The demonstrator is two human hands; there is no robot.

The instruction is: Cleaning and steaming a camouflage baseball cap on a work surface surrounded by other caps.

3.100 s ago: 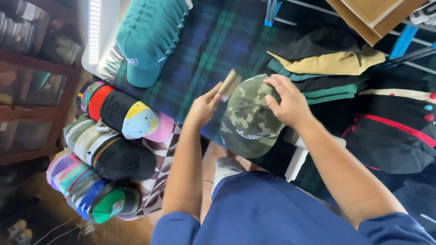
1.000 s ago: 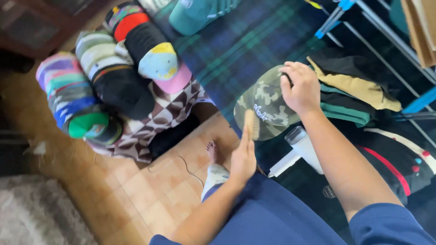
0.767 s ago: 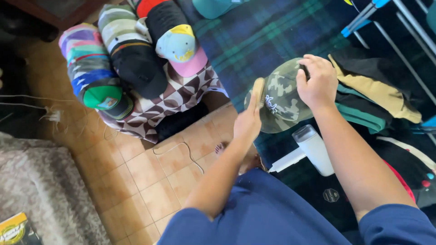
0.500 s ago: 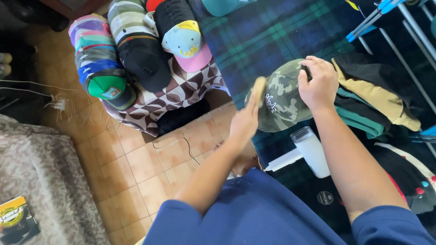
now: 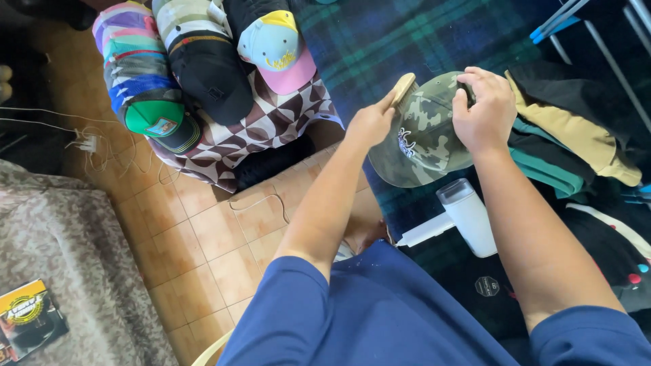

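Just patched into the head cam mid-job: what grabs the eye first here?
At centre right, the right hand grips a camouflage cap over a dark plaid cloth, while the left hand holds a wooden brush against the cap's edge. At upper left, rows of stacked colourful caps lie on a brown-and-white patterned cloth. A white spray bottle lies just below the cap.

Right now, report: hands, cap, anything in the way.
Left hand grips a wooden brush against the camouflage cap. Right hand steadies the cap's crown. White bottle just below the cap, apart.
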